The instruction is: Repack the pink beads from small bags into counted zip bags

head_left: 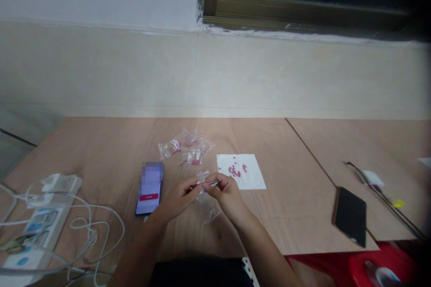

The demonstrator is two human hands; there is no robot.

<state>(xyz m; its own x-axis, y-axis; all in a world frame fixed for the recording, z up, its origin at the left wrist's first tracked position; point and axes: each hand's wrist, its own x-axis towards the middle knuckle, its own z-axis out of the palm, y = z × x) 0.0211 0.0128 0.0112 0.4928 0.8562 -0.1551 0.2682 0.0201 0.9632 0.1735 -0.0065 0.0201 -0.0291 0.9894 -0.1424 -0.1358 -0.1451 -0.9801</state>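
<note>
Both of my hands meet over the table near its front edge. My left hand (185, 195) pinches one end of a thin red line that looks like the seal strip of a clear zip bag (202, 177). The other end is pinched between the thumb and fingers of my right hand (224, 188), so the strip is stretched between them. Under and below the hands lies more clear plastic bag (208, 208). Just beyond my right hand, a white paper sheet (257, 175) bears several small pink-red beads (235, 171).
Filled clear zip bags of beads (192, 154) lie behind my hands. A lit phone (150, 188) is left of them; a dark phone (350, 216) lies far right. A power strip (43, 228) with tangled white cables (92, 228) covers the left corner. A red stool (380, 262) stands below right.
</note>
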